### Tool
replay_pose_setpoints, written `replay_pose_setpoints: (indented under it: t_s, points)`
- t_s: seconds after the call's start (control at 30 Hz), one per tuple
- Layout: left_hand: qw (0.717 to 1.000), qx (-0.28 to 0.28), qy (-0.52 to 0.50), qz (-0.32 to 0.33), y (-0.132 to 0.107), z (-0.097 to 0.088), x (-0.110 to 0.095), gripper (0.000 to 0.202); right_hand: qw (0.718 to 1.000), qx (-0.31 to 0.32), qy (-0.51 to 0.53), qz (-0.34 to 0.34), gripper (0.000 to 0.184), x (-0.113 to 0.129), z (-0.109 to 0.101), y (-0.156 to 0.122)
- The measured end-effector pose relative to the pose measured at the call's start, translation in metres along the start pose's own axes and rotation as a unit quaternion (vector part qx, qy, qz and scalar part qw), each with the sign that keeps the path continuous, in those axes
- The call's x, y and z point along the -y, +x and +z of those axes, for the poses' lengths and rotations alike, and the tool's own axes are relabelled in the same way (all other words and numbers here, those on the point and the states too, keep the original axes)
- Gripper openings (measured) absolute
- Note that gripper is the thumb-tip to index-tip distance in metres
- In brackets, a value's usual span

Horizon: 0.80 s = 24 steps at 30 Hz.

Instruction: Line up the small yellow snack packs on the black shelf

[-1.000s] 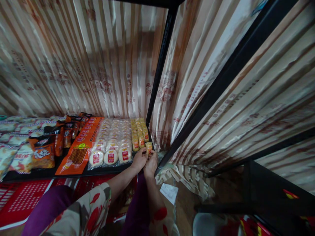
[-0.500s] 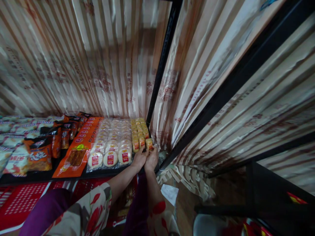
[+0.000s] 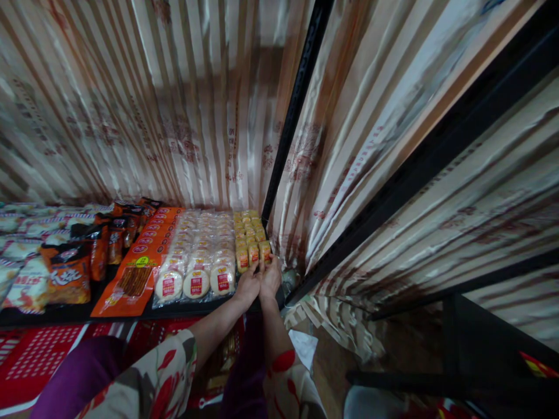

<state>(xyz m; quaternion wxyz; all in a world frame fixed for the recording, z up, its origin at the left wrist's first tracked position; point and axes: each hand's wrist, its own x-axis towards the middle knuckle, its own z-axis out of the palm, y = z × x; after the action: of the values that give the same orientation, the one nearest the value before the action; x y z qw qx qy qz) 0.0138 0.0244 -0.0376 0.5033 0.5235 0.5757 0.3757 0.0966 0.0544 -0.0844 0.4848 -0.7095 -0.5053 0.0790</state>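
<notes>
My right hand (image 3: 271,278) is closed on a small yellow snack packet (image 3: 265,250) at the front right corner of the shelf. Close beside it, my left hand (image 3: 248,287) has its fingers pressed together at the packet's lower left edge. Both hands nearly touch, and their fingertips partly hide the packet's bottom. More yellow packets (image 3: 250,231) with red labels stand in tight rows behind and to the left. Next to them are rows of clear-wrapped round white crackers (image 3: 196,283) with red labels.
Left along the black shelf (image 3: 192,308) lie orange snack bags (image 3: 126,279), dark-and-orange bags (image 3: 70,276) and white bags (image 3: 28,285). Black metal posts (image 3: 292,116) rise at the corner, with striped curtain cloth (image 3: 196,116) behind. Red baskets (image 3: 43,355) sit below the shelf.
The front right yellow packet has moved slightly back, into line with the packets beside it. Both hands stay at it. The camera view has shifted a little.
</notes>
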Motion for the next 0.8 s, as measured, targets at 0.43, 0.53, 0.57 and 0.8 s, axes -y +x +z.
replay_pose_setpoints:
  t_s: [0.43, 0.53, 0.57, 0.8]
  points:
    - [1.0, -0.009, 0.023, 0.002, 0.0, 0.001, -0.002, 0.048, 0.997, 0.017, 0.016, -0.07, 0.043, -0.013, 0.007, -0.002]
    - [0.999, -0.008, 0.034, 0.002, 0.002, 0.002, -0.001, 0.048, 0.997, 0.018, 0.024, -0.076, 0.044, -0.015, 0.008, -0.003]
    - [0.999, -0.008, 0.032, 0.003, 0.002, 0.002, 0.0, 0.048, 0.996, 0.021, 0.027, -0.078, 0.044, -0.016, 0.009, -0.004]
    - [1.0, -0.007, 0.022, -0.007, 0.001, 0.001, -0.003, 0.047, 0.997, 0.025, 0.026, -0.073, 0.046, -0.015, 0.008, -0.004]
